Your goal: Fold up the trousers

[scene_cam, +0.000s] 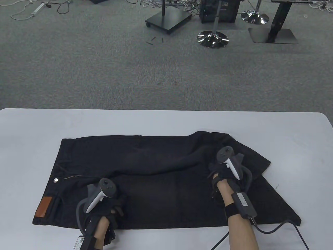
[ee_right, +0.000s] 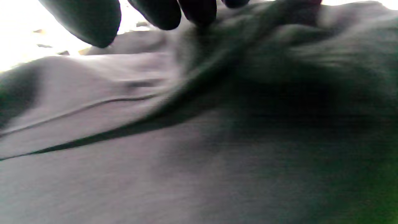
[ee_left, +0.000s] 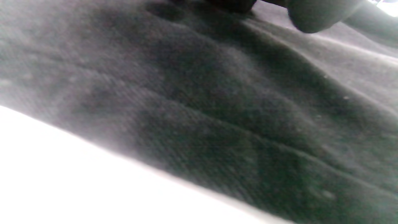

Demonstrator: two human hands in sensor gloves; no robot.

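Black denim trousers lie flat on the white table, waistband at the left with a metal button and a brown leather patch. One leg lies folded over the other, with a raised ridge running towards the right end. My left hand rests on the fabric near the waist by the front edge; one fingertip shows above the flat cloth. My right hand rests on the bunched upper leg at the right. Its spread fingers touch a fold of the cloth.
The table's near edge lies just below the trousers, and its bright surface shows in the left wrist view. A glove cable trails off the right forearm across the table. Grey carpet with stands and chair bases lies beyond the far edge.
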